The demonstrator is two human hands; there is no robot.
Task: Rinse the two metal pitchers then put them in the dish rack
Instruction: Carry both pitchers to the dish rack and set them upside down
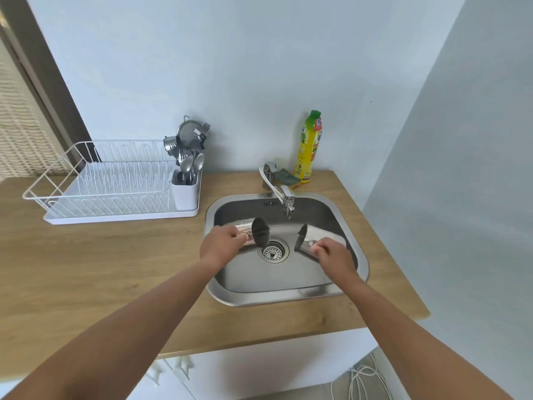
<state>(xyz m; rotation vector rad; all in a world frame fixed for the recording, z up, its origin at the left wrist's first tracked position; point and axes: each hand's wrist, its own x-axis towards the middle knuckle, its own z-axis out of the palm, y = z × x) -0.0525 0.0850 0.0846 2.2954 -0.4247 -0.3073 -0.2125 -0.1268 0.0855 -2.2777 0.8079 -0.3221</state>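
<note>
Two shiny metal pitchers lie tipped on their sides over the steel sink, mouths turned toward the drain. My left hand grips the left pitcher from the left. My right hand grips the right pitcher from the right. The faucet stands above them at the sink's back edge; no water stream shows. The white wire dish rack sits on the wooden counter to the left, its plate slots bare.
A white cutlery holder with spoons, forks and a strainer stands at the rack's right end. A yellow dish soap bottle and a green sponge sit behind the faucet. The wooden counter ends near the right wall.
</note>
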